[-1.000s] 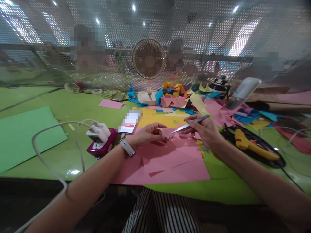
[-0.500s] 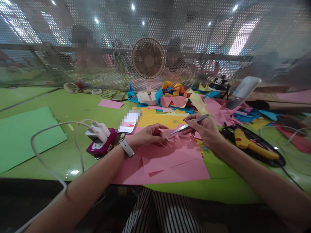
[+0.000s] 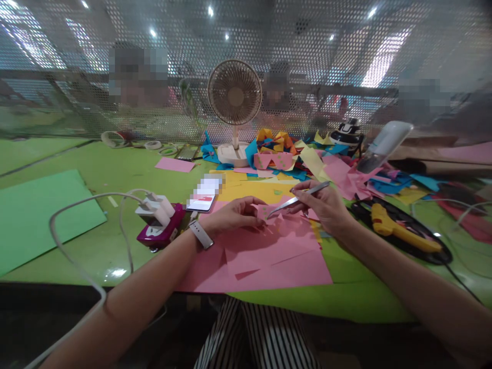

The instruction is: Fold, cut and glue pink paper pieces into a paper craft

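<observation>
Between the fingers of my right hand (image 3: 317,202) is a pair of metal tweezers (image 3: 302,197), slanting down and left. Their tips touch or hover just over a small pink paper piece (image 3: 262,211) with green dots; I cannot tell which. My left hand (image 3: 240,212), with a pale watch strap at the wrist, pinches that piece at its left side. Beneath both hands lie pink paper sheets (image 3: 269,266), with small pink cuttings near the fingertips. Yellow paper (image 3: 246,192) shows just beyond. A similar pink paper piece with green dots (image 3: 273,161) stands farther back.
A phone (image 3: 205,193) and a purple power block (image 3: 159,233) with white plugs and cables are on the left. To the right, a yellow glue gun (image 3: 402,230) rests in a black tray. A fan (image 3: 235,95) and heaped coloured paper (image 3: 338,171) stand before a perforated screen.
The tweezer tips shift very slightly at the pink piece. Both hands otherwise keep their places, and the pinch of the left hand stays the same.
</observation>
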Available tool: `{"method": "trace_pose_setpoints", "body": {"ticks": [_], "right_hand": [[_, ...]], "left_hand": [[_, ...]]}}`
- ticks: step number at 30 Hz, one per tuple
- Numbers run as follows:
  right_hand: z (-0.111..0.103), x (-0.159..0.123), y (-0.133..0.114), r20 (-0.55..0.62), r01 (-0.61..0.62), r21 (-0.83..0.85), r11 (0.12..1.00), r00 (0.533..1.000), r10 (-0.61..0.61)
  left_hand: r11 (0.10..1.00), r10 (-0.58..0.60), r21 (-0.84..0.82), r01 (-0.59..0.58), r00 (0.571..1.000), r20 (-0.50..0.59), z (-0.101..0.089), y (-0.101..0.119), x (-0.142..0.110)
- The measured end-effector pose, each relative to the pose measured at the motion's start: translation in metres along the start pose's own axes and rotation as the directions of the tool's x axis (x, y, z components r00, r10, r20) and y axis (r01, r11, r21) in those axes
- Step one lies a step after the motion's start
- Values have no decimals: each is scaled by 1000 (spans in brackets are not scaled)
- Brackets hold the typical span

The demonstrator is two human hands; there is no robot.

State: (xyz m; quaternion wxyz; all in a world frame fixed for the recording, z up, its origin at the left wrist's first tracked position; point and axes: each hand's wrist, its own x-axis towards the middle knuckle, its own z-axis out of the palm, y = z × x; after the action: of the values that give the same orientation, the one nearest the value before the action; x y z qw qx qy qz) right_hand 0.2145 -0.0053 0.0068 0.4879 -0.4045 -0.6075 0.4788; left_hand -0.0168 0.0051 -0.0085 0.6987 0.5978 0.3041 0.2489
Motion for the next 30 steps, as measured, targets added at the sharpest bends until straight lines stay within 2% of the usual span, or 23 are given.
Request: {"method": "trace_pose_setpoints", "body": {"ticks": [30], "right_hand": [[1, -1, -1, -2, 6, 25, 1000, 1000, -6]], "left_hand": [[999, 36, -26, -37, 999, -38, 1, 0, 0]]}}
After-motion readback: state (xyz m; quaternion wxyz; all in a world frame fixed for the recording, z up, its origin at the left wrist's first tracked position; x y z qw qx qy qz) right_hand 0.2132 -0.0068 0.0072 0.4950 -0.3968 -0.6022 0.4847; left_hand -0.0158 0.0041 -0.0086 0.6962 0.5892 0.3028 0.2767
